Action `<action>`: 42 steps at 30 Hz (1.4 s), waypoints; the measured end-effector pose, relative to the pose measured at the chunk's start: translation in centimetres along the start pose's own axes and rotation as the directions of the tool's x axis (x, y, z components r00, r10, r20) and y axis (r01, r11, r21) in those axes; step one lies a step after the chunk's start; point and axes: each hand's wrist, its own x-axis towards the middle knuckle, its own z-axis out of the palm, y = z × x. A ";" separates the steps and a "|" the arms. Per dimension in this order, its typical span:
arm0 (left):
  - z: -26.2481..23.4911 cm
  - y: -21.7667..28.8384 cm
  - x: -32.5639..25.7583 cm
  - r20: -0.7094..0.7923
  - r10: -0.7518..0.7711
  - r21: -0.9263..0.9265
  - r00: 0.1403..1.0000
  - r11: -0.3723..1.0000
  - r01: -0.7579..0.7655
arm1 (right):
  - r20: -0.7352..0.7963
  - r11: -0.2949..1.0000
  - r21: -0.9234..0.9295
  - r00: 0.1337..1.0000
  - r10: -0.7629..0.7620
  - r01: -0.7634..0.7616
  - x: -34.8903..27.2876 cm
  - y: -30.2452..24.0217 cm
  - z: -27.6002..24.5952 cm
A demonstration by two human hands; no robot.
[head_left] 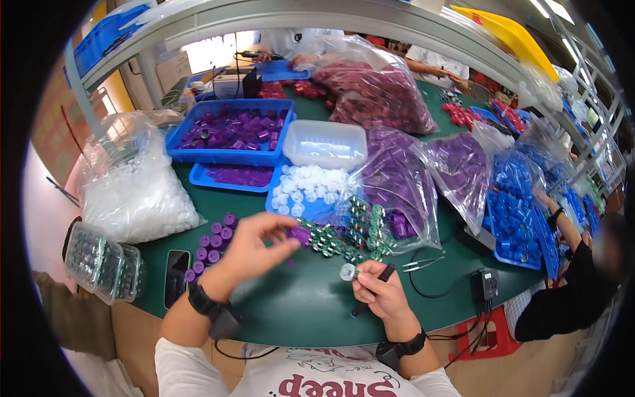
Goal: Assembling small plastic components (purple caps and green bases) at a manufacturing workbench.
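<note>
Bright ceiling lights (561, 11); edges bowed, corners black.

Left grip (258, 246) loosely curved, thumb (284, 250) apart from fingers (270, 225), right grip (382, 291) curled closed, forearms (184, 324) angled inward

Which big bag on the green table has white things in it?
The clear plastic bag on the far left, beside the blue trays of purple pieces. It holds white pieces; the other big bags hold red, purple or blue ones.
</note>
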 end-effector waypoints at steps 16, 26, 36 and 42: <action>6.1 2.2 -4.2 0.044 0.266 -0.262 0.963 0.933 -0.246 | 0.030 0.949 -0.313 0.999 -0.034 0.042 -1.3 -0.8 1.7; 7.6 4.0 -4.4 -0.126 0.488 0.016 0.863 0.871 -0.490 | 0.109 0.995 -0.091 0.993 -0.034 0.044 -0.7 -0.6 0.1; 8.2 4.5 -4.8 -0.172 0.474 0.003 0.863 0.877 -0.481 | 0.201 0.992 0.096 0.974 -0.102 0.084 -0.1 0.8 -0.9; 8.2 4.1 -4.9 -0.133 0.541 -0.043 0.831 0.834 -0.550 | 0.259 0.979 0.179 0.964 0.054 -0.103 -0.3 -0.6 -0.7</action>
